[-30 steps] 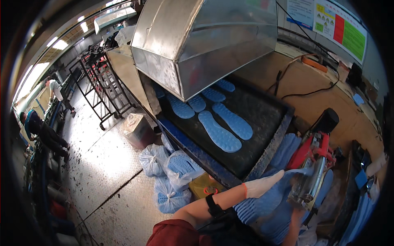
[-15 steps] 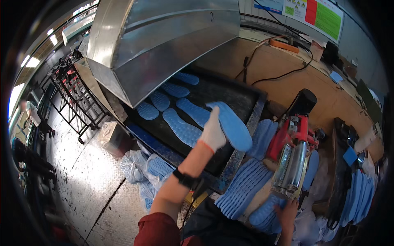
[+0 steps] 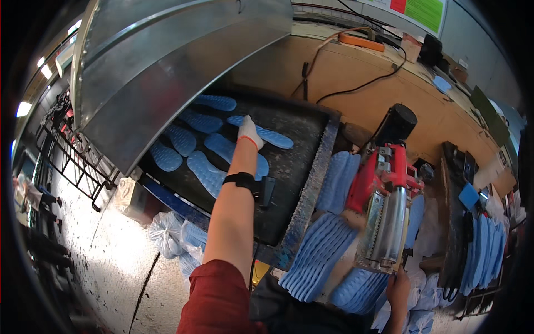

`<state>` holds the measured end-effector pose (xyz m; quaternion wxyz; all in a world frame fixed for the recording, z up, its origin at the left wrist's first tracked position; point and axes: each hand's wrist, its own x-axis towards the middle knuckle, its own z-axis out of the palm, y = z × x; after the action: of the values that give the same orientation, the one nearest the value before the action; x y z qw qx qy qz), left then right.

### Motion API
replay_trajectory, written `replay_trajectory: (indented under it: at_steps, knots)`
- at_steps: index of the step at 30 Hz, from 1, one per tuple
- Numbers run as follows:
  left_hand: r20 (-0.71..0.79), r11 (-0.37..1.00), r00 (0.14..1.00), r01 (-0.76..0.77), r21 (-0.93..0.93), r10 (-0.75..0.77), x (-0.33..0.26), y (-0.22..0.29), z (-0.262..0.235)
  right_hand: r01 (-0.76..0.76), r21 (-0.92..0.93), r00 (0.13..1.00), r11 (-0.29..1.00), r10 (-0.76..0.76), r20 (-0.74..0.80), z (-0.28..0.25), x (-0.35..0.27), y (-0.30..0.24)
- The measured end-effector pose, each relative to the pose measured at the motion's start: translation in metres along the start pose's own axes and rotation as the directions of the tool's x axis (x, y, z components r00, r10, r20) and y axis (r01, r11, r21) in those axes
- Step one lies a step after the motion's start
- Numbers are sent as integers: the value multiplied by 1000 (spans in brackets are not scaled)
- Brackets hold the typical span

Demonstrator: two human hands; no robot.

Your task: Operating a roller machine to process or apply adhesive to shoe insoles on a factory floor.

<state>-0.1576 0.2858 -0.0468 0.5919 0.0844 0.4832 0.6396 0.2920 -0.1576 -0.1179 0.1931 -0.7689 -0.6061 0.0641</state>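
Observation:
My left hand, in a white glove, is closed on one end of a blue insole above the black tray. Several more blue insoles lie spread over that tray, the farther ones by the edge of a metal hood. Bare, my right hand is low at the near end of a red roller machine; its fingers are partly hidden, and whether they grip anything cannot be made out. Just left of it sits a stack of blue insoles.
The sheet-metal hood overhangs the tray's left side. A taller insole stack stands between tray and machine. More insoles stand upright at the far right. Plastic bags sit on the floor. A black cable hangs along the board.
My left hand has carried the insole away from me and leftward, lowering it over the tray. My right hand has moved off the small stack to the machine's near end. The view has shifted.

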Motion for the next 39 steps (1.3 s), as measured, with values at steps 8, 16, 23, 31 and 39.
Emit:
replay_trajectory:
  at_steps: [8,16,23,31,39]
  knots:
    - [417,697,752,-646,311,510,-126,3,-25,-103,353,966,930,179,-189,-46,7,8]
    - [655,865,699,-483,135,288,-289,-70,-53,210,136,885,968,-129,-447,-61,47,-21]
    - [858,944,492,-329,27,146,-329,-108,-2,412,48,836,910,-356,-419,-71,87,-58]
    - [817,986,563,160,46,-129,-310,-116,61,174,502,856,847,121,-502,-33,51,-46]
    - [868,828,492,-513,228,66,-243,-185,25,102,256,967,961,-36,-250,37,15,-36]
